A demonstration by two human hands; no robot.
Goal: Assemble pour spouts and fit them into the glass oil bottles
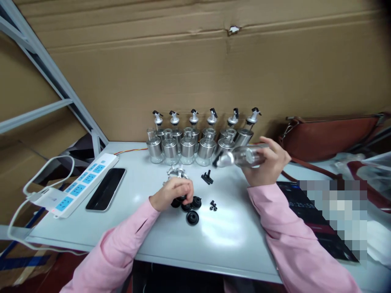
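Note:
My right hand [265,165] grips a glass oil bottle [244,156], tipped nearly onto its side, its silver pourer spout [224,158] pointing left. My left hand [179,191] is curled closed above a group of round black stoppers [192,217]; its fingers hide whatever may be in them. Just behind it lie silver pourer parts [177,171], partly covered by the hand. Small black levers [208,177] and tiny black caps [213,205] rest on the table between my hands.
Uncapped bottles [187,144] stand in a front row, with pourer-topped bottles [194,118] behind. On the left are a power strip [82,185] and a phone [106,189]. A brown bag [330,138] and a dark screen [317,228] lie right. Cardboard [183,73] backs the table.

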